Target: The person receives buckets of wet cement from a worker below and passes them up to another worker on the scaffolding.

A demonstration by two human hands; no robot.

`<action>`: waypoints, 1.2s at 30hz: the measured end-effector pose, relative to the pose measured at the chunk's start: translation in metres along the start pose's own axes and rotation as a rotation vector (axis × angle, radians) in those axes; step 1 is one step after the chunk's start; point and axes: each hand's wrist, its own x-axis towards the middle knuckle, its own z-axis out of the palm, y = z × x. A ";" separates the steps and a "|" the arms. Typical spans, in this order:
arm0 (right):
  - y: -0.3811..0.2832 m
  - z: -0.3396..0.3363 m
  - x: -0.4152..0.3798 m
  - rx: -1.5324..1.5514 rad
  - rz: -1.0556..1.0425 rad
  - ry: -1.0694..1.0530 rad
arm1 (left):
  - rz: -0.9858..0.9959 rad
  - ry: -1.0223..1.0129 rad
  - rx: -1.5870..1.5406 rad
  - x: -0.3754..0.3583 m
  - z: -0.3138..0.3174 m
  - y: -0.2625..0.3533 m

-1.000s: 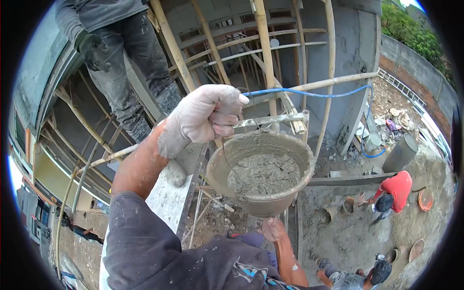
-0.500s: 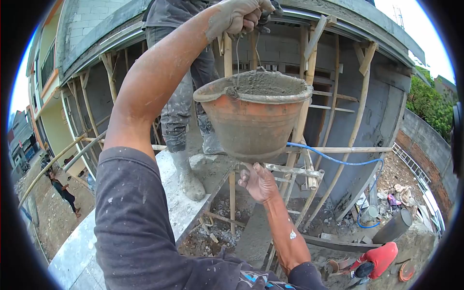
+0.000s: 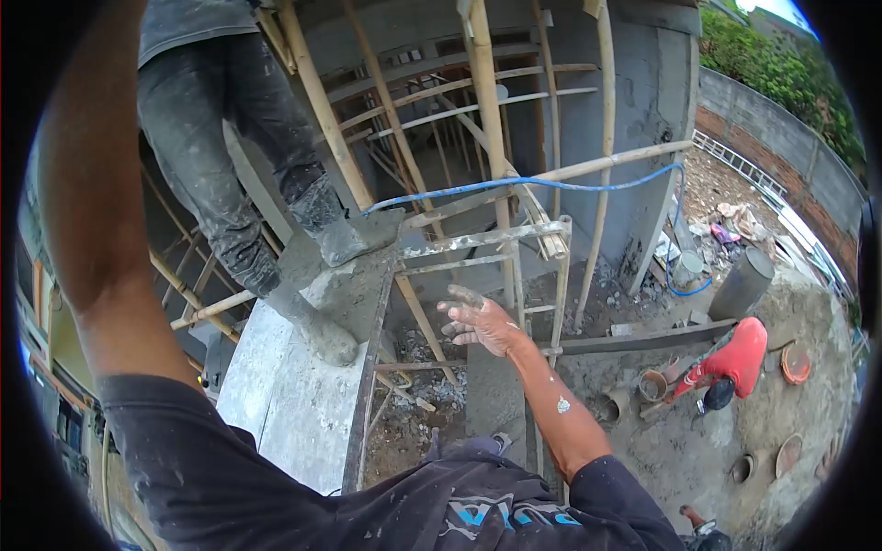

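Observation:
My right hand [image 3: 482, 321] is in mid-air near the middle of the view, palm partly turned up, fingers spread and smeared with grey cement. It holds nothing. Nearest to it is a cement-splashed metal scaffold frame [image 3: 487, 241], just above and behind the fingers. My left arm [image 3: 110, 230] reaches up along the left side, and its hand is beyond the top edge. The mortar bucket is out of view. In front of me a person in cement-caked boots [image 3: 322, 335] stands on a pale plank platform [image 3: 303, 418]; their hands are hidden.
Bamboo poles [image 3: 487, 101] prop the grey structure ahead. A blue hose [image 3: 551, 186] runs across them. Lower right, a person in a red shirt [image 3: 742, 354] bends beside a bucket [image 3: 653, 384] and an orange-rimmed tub [image 3: 796, 364]. Farther off lies a ladder [image 3: 735, 163].
The mortar bucket that hung from my left hand above my right hand has left the view. My left arm has swung up and left, and my view has tilted down.

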 end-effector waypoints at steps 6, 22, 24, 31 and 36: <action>0.125 -0.089 -0.100 -0.062 0.135 0.565 | 0.338 0.058 -0.419 -0.104 0.055 0.145; 0.454 0.054 -0.540 0.375 0.852 1.817 | -1.290 -1.672 -0.741 -0.744 0.437 0.019; 0.467 0.063 -0.546 0.511 0.886 1.814 | -1.295 -1.722 -0.654 -0.730 0.391 0.023; 0.418 -0.019 -0.446 0.331 0.732 1.557 | -1.269 -1.583 -0.761 -0.676 0.435 0.044; 0.359 -0.103 -0.359 -0.071 0.489 1.482 | -1.177 -1.369 -1.159 -0.590 0.448 0.107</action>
